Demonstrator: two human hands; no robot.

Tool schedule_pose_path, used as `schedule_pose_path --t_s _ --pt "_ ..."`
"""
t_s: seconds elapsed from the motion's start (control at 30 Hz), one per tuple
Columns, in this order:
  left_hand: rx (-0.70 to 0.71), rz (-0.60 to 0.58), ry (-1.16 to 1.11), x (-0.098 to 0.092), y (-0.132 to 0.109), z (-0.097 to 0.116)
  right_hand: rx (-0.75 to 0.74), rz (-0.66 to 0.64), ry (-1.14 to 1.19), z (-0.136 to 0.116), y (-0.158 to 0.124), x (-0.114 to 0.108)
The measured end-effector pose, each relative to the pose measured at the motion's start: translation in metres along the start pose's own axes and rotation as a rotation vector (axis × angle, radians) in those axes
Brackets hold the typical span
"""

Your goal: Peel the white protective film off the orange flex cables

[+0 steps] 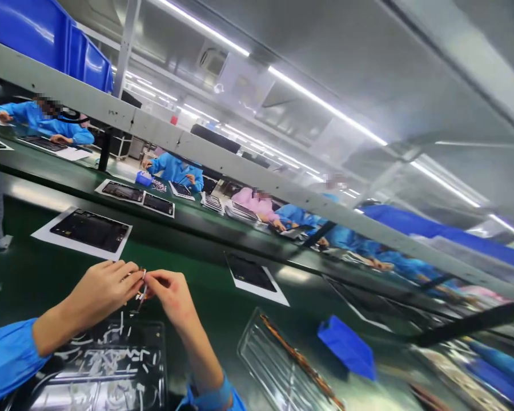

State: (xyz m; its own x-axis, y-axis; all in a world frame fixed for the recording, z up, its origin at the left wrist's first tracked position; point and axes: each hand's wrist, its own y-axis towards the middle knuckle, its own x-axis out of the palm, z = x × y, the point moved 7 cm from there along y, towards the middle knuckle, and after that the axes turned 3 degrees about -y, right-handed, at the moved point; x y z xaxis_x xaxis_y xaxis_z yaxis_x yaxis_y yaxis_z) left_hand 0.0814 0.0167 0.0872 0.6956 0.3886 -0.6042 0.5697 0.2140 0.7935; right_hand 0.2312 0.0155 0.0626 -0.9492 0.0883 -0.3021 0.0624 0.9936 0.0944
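Observation:
My left hand and my right hand meet above the green belt, fingertips pinched together on a small thin strip-like part between them. Both wrists wear blue sleeves. Right below the hands lies a dark tray littered with several small white peeled strips. What exactly the pinched part is, I cannot make out.
A clear plastic tray with a brown strip lies to the right, beside a blue cloth. Dark panels on white sheets rest on the green belt. Across it, several people in blue and pink sleeves work. A grey rail crosses overhead.

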Motion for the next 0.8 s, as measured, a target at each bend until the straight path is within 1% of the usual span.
schedule_pose_path --t_s 0.13,0.3,0.5,0.6,0.67,0.7,0.73,0.8 --pt "-0.005 -0.002 0.013 0.0 -0.001 0.005 0.012 -0.015 0.037 0.006 0.0 0.001" --pt "0.011 -0.021 0.059 0.001 -0.003 0.007 0.02 -0.035 0.067 0.004 -0.004 0.006" --pt "0.068 -0.093 0.036 0.009 -0.005 0.007 0.025 -0.061 0.028 0.002 -0.005 0.011" --pt "0.05 -0.11 0.039 0.008 0.0 0.004 0.023 -0.067 0.009 0.0 -0.004 0.008" --pt "-0.031 -0.103 0.007 0.002 0.006 -0.004 0.019 -0.068 0.008 -0.003 -0.004 0.004" --pt "-0.116 -0.095 -0.037 -0.001 0.009 -0.012 0.014 -0.067 0.012 -0.005 -0.003 0.001" --pt "-0.234 -0.091 -0.109 -0.003 0.012 -0.022 0.006 -0.063 0.018 -0.008 -0.003 -0.001" --pt "-0.529 -0.116 -0.355 -0.001 0.011 -0.043 -0.015 -0.059 0.037 -0.012 -0.001 -0.006"
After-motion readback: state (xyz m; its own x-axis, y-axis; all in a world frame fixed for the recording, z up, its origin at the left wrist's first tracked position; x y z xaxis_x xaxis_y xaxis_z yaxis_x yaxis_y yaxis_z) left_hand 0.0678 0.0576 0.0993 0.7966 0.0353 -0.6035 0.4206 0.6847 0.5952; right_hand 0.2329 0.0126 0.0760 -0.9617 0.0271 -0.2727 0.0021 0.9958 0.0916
